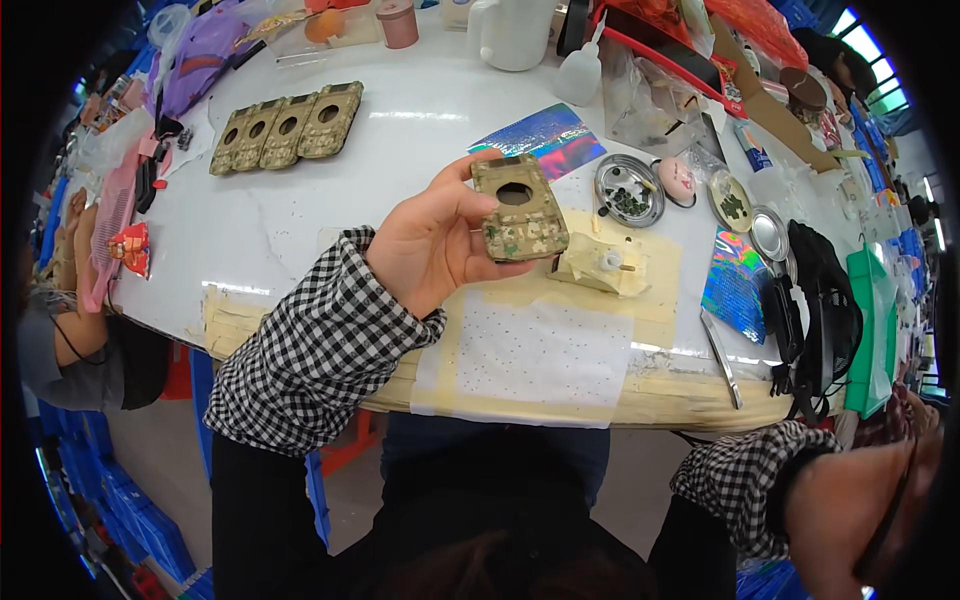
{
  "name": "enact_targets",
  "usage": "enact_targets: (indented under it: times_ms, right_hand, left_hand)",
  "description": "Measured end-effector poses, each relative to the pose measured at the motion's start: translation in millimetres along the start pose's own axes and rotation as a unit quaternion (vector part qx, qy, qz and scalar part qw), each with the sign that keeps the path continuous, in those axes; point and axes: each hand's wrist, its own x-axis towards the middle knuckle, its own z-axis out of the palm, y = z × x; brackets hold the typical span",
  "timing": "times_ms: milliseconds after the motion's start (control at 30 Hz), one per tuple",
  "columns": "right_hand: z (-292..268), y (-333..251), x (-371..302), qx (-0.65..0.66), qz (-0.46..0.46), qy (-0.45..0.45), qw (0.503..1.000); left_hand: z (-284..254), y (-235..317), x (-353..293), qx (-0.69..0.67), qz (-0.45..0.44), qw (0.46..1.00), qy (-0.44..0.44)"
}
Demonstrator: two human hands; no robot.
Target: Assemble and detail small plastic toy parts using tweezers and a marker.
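Note:
My left hand [425, 245] is raised over the table and closed around a camouflage-patterned casing [525, 228] with a round hole in it. The casing is tilted, its holed face toward me. Behind it lies a shiny iridescent sheet [560, 135]. Just right of it sits a block wrapped in cream tape [600, 268], with a small white piece on top. At the lower right, off the table, my right hand [840, 505] is close to the camera; its fingers are blurred and partly out of view. Several similar casings [322, 146] lie in a row at the far left.
A round metal dish [601, 192] holds small dark green pieces. Tweezers [722, 360] lie near the front edge, right of a white speckled sheet [530, 350]. A white squeeze bottle [578, 78], black bag [830, 300] and green tray [873, 330] stand around. Another person's arm [85, 270] is at left.

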Motion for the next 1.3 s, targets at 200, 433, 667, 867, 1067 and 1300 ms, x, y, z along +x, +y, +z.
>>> enact_targets:
  times_ms: [200, 433, 667, 867, 1067, 1300]
  right_hand:
    - [25, 28, -55, -0.118, 0.313, -0.259, 0.906]
    - [57, 39, -97, -0.003, 0.36, -0.304, 0.882]
    - [60, 45, -111, -0.075, 0.275, -0.399, 0.872]
    - [62, 46, -121, -0.089, 0.207, -0.42, 0.879]
    - [65, 42, -123, -0.101, 0.207, -0.429, 0.873]
    - [66, 39, -120, -0.114, 0.2, -0.387, 0.893]
  left_hand:
    - [4, 0, 0, 0.021, 0.0, 1.0, 0.008]
    - [2, -3, -3, 0.007, 0.019, 0.999, -0.026]
    - [8, -4, -4, 0.036, 0.04, 0.998, -0.027]
    - [6, -7, -3, -0.013, 0.048, 0.998, -0.034]
    - [5, -13, -5, -0.062, 0.023, 0.996, -0.059]
    - [8, -17, -7, -0.061, 0.015, 0.996, -0.056]
